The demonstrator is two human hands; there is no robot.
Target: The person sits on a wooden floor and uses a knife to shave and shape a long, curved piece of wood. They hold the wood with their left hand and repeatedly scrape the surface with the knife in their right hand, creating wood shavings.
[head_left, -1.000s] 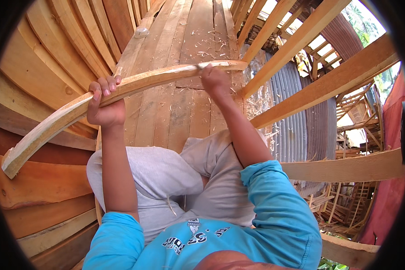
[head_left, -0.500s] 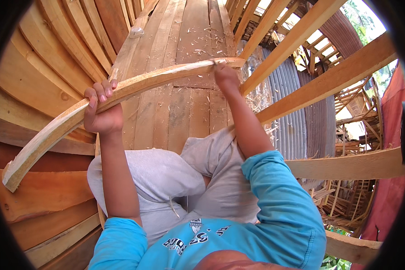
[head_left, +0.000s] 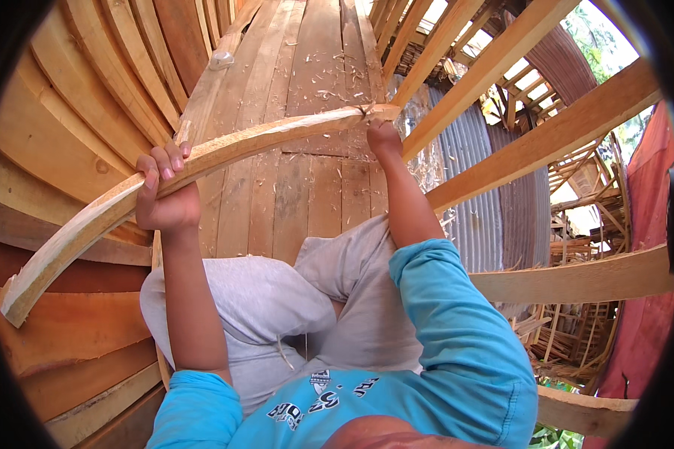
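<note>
Curved plank [head_left: 225, 153] held up in front of the body, above the lap; long axis running from lower left, near the hull side, up to the right, where the far end meets a slanted beam [head_left: 494, 63]; bowed upward along its length (convex side up), pale fresh-cut wood.

Left hand [head_left: 165, 194] closed around the plank a little left of its middle, fingers [head_left: 161, 161] wrapped over the upper edge, palm under; firm grip. Right hand [head_left: 384, 136] pressed against the underside just by the far right end, arm stretched out; closed or flat, cannot tell, since only the back of the hand shows. Left hand thus nearer to the body and to the middle of the plank; right hand at the tip; lower left end [head_left: 19, 295] free, sticking out well beyond the left hand.

Below the plank, floor boards [head_left: 307, 187] of a wooden hull with shavings [head_left: 329, 71] scattered; curved side planking [head_left: 75, 112] rising on the left; knees in grey trousers [head_left: 277, 314] and blue sleeves [head_left: 457, 337] under the arms; more beams, a corrugated metal wall [head_left: 464, 194] and a red cloth [head_left: 648, 247] on the right.
</note>
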